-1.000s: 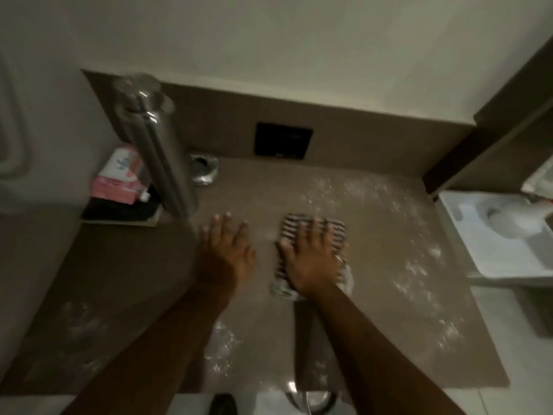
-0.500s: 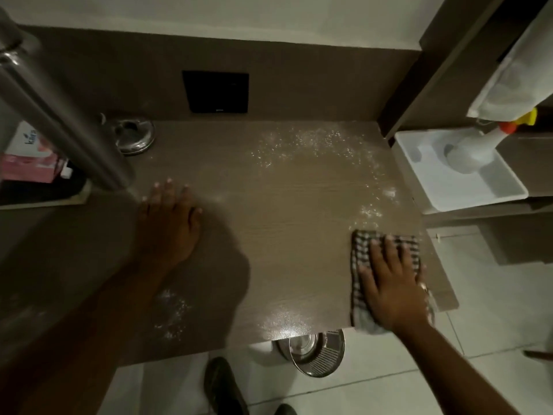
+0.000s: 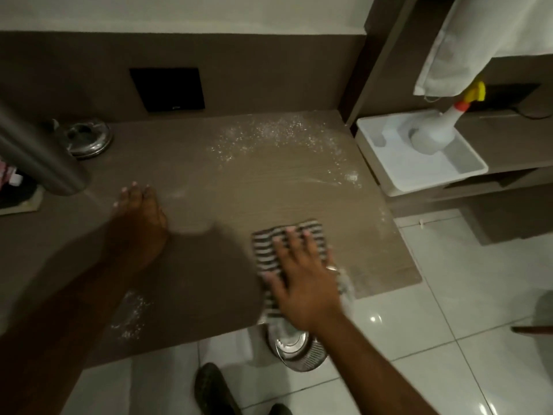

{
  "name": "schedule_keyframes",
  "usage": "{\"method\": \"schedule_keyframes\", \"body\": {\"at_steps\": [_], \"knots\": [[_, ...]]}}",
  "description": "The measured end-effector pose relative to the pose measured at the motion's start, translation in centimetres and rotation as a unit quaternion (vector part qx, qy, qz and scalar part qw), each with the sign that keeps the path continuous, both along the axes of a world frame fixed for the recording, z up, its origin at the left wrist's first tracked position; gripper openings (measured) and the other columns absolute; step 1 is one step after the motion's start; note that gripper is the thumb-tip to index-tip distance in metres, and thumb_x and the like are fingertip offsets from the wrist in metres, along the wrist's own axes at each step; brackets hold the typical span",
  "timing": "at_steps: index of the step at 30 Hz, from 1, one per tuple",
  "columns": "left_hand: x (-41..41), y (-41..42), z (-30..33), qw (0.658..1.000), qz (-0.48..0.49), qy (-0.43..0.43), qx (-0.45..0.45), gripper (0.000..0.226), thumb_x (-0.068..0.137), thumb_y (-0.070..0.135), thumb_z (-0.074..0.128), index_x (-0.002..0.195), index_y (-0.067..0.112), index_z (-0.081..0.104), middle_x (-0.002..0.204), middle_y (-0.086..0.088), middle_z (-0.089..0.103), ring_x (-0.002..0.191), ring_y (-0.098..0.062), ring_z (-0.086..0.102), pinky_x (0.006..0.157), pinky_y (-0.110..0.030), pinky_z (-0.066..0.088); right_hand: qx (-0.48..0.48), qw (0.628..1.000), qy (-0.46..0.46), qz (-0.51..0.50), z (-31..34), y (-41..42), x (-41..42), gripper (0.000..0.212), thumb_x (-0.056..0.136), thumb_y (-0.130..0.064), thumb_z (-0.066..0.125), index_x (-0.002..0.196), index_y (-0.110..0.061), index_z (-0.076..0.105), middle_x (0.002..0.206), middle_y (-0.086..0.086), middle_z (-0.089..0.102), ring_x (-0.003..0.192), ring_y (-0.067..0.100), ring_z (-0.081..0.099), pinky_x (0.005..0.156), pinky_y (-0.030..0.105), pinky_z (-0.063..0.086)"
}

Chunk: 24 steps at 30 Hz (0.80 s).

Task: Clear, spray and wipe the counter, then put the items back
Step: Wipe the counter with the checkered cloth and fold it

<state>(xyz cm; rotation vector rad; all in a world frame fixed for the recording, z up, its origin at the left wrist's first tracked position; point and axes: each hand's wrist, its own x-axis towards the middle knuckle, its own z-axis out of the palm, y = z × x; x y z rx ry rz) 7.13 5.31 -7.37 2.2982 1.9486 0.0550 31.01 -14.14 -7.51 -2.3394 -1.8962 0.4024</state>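
At the counter's front edge: right hand (image 3: 302, 283) flat, fingers spread wide, palm pressing a black-and-white striped cloth (image 3: 281, 250) onto the brown wood-grain counter top (image 3: 269, 193). Cloth's near end hangs just past the front edge. Below that edge, on the glossy white floor tiles (image 3: 434, 319), a round steel perforated bin (image 3: 299, 351); dark shoe (image 3: 215, 387) at frame bottom.

Left hand (image 3: 140, 226) also flat and open on the counter, left of the cloth, holding nothing, fingertips pointing to the back wall. White powder patch (image 3: 128, 316) near the front edge beside the left forearm; more white specks (image 3: 278, 133) scattered along the back-right corner, with a smeared streak toward the right edge.

Large brushed-steel cylinder (image 3: 33, 157) leans in from the left, close to the lens, blurred. Behind it, a round shiny steel dish (image 3: 88, 139) at the back-left. Black rectangular panel (image 3: 167, 89) on the brown backsplash; small mark on it, unreadable.

Right of the counter, on a lower shelf: white plastic tray (image 3: 389, 181) holding a white spray bottle with orange collar and yellow trigger (image 3: 440, 127). White cloth (image 3: 478, 40) hangs above it. No legible labels anywhere.
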Motion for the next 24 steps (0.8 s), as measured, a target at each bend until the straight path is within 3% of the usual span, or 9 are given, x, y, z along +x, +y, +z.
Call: {"method": "schedule_keyframes", "body": {"at_steps": [2, 5, 10, 12, 14, 17, 19, 21, 24], "knots": [[0.8, -0.6, -0.2, 1.0, 0.015, -0.025, -0.005, 0.05, 0.084, 0.021, 0.036, 0.121, -0.008, 0.051, 0.133, -0.04, 0.045, 0.123, -0.056, 0.042, 0.102, -0.062, 0.037, -0.024, 0.995, -0.025, -0.097, -0.2, -1.6, 5.9, 0.075, 0.087, -0.072, 0.011, 0.154, -0.037, 0.009, 0.164, -0.008, -0.004, 0.152, 0.022, -0.008, 0.119, 0.048, -0.012], [1.4, -1.1, -0.8, 1.0, 0.001, -0.012, -0.001, 0.055, 0.085, 0.027, 0.034, 0.124, -0.008, 0.051, 0.132, -0.039, 0.046, 0.121, -0.054, 0.044, 0.099, -0.058, 0.039, -0.054, 0.977, -0.062, -0.198, -0.1, -0.6, 12.2, 0.077, 0.086, -0.069, 0.005, 0.154, -0.034, 0.007, 0.165, -0.003, -0.001, 0.152, 0.024, -0.006, 0.12, 0.054, -0.002], [1.4, -0.5, -1.8, 0.999, 0.007, 0.001, 0.045, 0.057, 0.086, 0.031, 0.028, 0.124, -0.007, 0.049, 0.132, -0.036, 0.046, 0.122, -0.049, 0.042, 0.108, -0.053, 0.036, -0.044, 0.958, -0.037, -0.28, -0.5, 11.4, 13.4, 0.073, 0.093, -0.064, 0.012, 0.155, -0.027, 0.005, 0.165, 0.004, -0.005, 0.151, 0.032, -0.008, 0.118, 0.062, -0.002], [1.3, -0.4, -2.1, 0.999, 0.004, 0.002, 0.048, 0.058, 0.087, 0.032, 0.027, 0.124, -0.006, 0.049, 0.132, -0.035, 0.046, 0.124, -0.049, 0.042, 0.109, -0.053, 0.036, -0.049, 0.965, -0.027, -0.257, -0.4, 17.1, 11.5, 0.075, 0.092, -0.064, 0.011, 0.155, -0.024, 0.001, 0.165, 0.007, -0.007, 0.15, 0.035, -0.01, 0.117, 0.063, -0.001], [1.1, -0.3, -2.3, 0.999, 0.003, -0.004, 0.05, 0.06, 0.088, 0.034, 0.026, 0.124, -0.006, 0.05, 0.132, -0.035, 0.047, 0.125, -0.05, 0.042, 0.106, -0.054, 0.037, -0.051, 0.986, -0.016, -0.156, -0.2, 20.6, 7.2, 0.074, 0.094, -0.063, 0.01, 0.155, -0.023, -0.002, 0.164, 0.008, -0.01, 0.15, 0.036, -0.011, 0.118, 0.062, 0.0], [0.8, -0.4, -2.3, 0.999, 0.006, -0.02, 0.047, 0.064, 0.088, 0.039, 0.026, 0.126, -0.007, 0.051, 0.134, -0.035, 0.047, 0.127, -0.051, 0.042, 0.104, -0.057, 0.037, -0.034, 0.999, -0.028, 0.027, 0.3, 19.8, 1.0, 0.073, 0.094, -0.063, 0.011, 0.155, -0.024, -0.002, 0.164, 0.003, -0.01, 0.15, 0.031, -0.013, 0.119, 0.058, -0.005], [0.7, -0.6, -2.2, 0.999, 0.006, -0.028, 0.044, 0.067, 0.088, 0.04, 0.025, 0.127, -0.007, 0.052, 0.137, -0.036, 0.046, 0.129, -0.052, 0.041, 0.107, -0.058, 0.036, -0.021, 0.996, -0.027, 0.084, 0.3, 17.3, 1.7, 0.072, 0.094, -0.065, 0.016, 0.155, -0.029, 0.004, 0.165, -0.001, -0.005, 0.151, 0.025, -0.011, 0.119, 0.053, -0.01], [0.8, -0.8, -2.0, 0.998, 0.012, -0.034, 0.042, 0.068, 0.088, 0.041, 0.025, 0.127, -0.008, 0.053, 0.138, -0.035, 0.046, 0.129, -0.051, 0.042, 0.108, -0.057, 0.035, -0.007, 0.998, -0.024, 0.064, 0.3, 15.4, 5.7, 0.073, 0.091, -0.069, 0.017, 0.154, -0.032, 0.01, 0.165, -0.004, 0.0, 0.152, 0.021, -0.006, 0.12, 0.05, -0.006], [1.1, -0.9, -1.9, 0.998, 0.02, -0.039, 0.055, 0.067, 0.087, 0.038, 0.027, 0.126, -0.007, 0.056, 0.137, -0.033, 0.049, 0.128, -0.049, 0.045, 0.107, -0.056, 0.036, -0.014, 0.997, -0.045, -0.068, 0.2, 14.7, 13.0, 0.083, 0.084, -0.073, 0.008, 0.155, -0.03, 0.011, 0.165, -0.003, 0.002, 0.152, 0.023, -0.002, 0.122, 0.051, 0.001]]}}
